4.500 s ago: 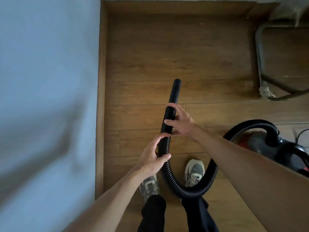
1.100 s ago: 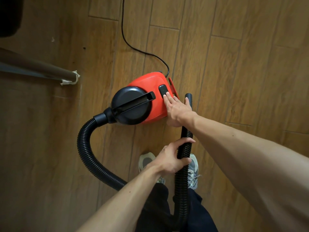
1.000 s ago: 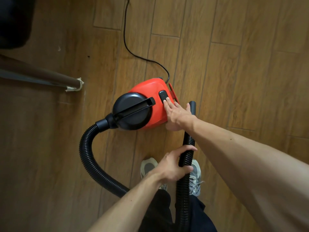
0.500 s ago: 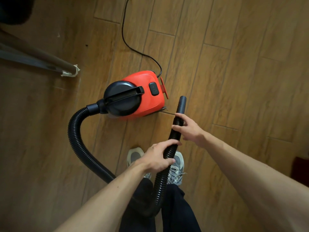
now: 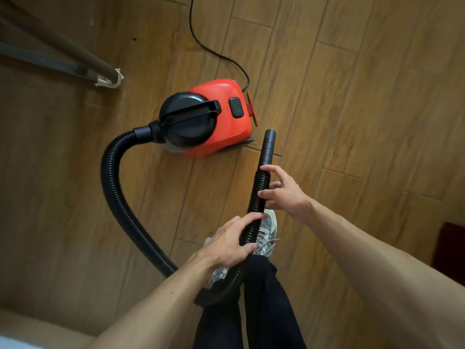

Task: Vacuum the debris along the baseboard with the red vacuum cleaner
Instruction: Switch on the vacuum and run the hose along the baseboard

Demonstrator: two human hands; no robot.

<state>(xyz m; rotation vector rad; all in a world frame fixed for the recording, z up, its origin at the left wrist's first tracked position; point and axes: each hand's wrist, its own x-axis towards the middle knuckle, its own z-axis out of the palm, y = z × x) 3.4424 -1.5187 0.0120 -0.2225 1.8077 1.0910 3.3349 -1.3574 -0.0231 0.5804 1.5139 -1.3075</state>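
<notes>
Wood-look plank floor fills the frame. A pale baseboard runs across the lower left corner, and dark metal furniture legs with taped ends cross the upper left. The red vacuum cleaner sits on the floor at upper centre, well apart from the baseboard. Its black cord trails off the top edge. Its ribbed hose loops left and down, then rises at centre to the smooth nozzle, which hangs just beside the cleaner.

The left hand has its grip wrapped round the hose above grey sneakers. The right hand has a wide grip, its spread fingertips touching the hose below the nozzle.

A second ago the right hand lay on the cleaner by its black switch; now it is off the body and at the hose.
</notes>
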